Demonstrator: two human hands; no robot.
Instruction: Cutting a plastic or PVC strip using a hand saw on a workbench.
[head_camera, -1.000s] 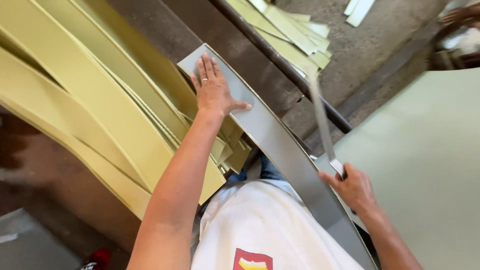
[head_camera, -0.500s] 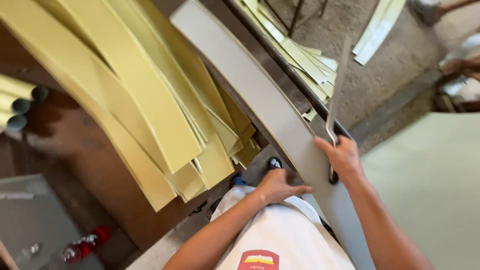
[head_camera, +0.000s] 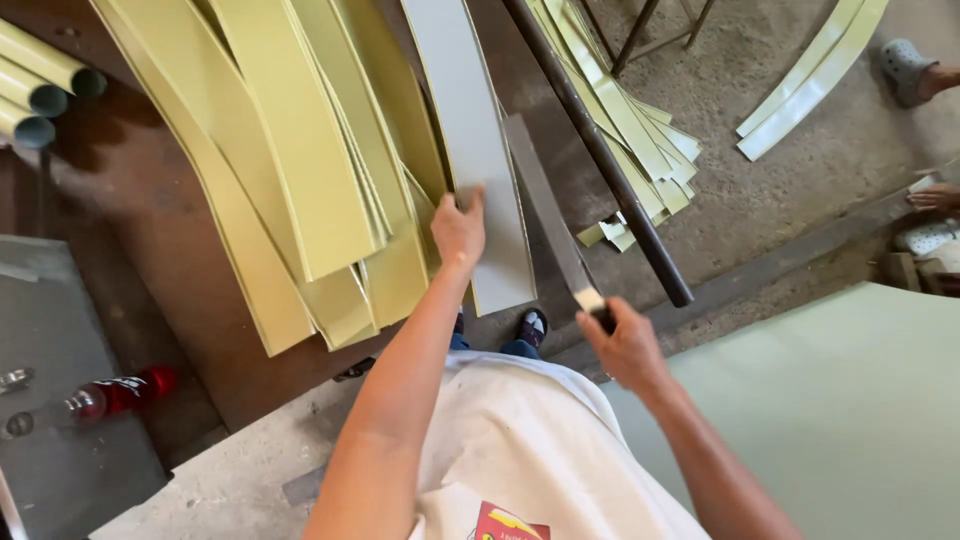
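Left hand (head_camera: 459, 232) flat-ish on the grey strip (head_camera: 470, 140), fingers curled over its left edge, pinning it at the near end; the strip runs up and away from the hand, lying on top of the fanned stack of yellow-green strips (head_camera: 290, 150) just left of it. Right hand (head_camera: 625, 345) closed around the handle of a long flat blade, looks like a file or big knife (head_camera: 548, 215), which points up-left from the fist and lies along the grey strip's right edge, touching or just beside it; can't tell which. Grip reads as holding the strip steady while the tool works that edge, judging by the alignment. Dark metal bar (head_camera: 600, 150) crosses diagonally just beyond the right hand. More yellow-green offcuts (head_camera: 640, 130) on the floor past that bar. Pale green sheet (head_camera: 830, 420) on the right-hand side, near the right forearm. Left of the left arm, well apart: red-capped bottle (head_camera: 115, 392) lying on its side beside a grey slab. Green tube ends (head_camera: 45, 85) far upper left. Red-yellow patch on the white shirt (head_camera: 510, 523), below both hands.
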